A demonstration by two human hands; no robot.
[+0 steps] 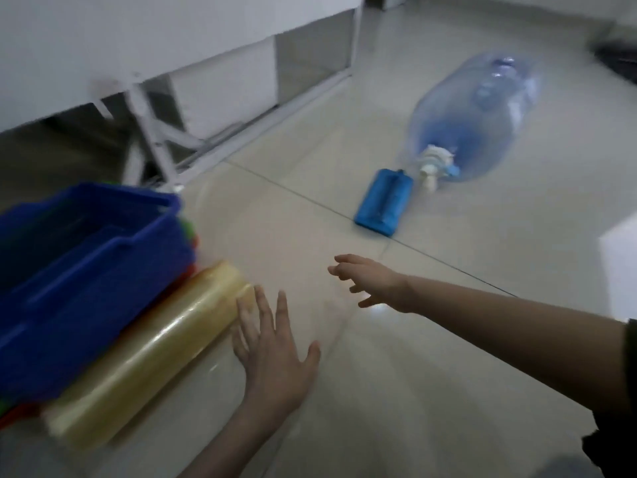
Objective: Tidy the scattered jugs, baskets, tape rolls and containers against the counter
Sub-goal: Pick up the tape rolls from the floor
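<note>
Where the blue basket (86,270) sits far left on the floor (431,357), a yellowish tape roll (144,346) lies just beside it. Left hand (272,353) splayed, fingertips at roll's end. Right hand (372,281) empty, fingers spread, reaching out. Blue container (382,203) and toppled jug (479,122) beyond, near the bench (138,36).

Just left of the left hand (272,346) lies a long yellowish film roll (144,353), a blue plastic bin (86,270) beyond it. Far ahead of the right hand (372,281) lie a flat blue pad (382,205) and a translucent blue water jug (479,125).
</note>
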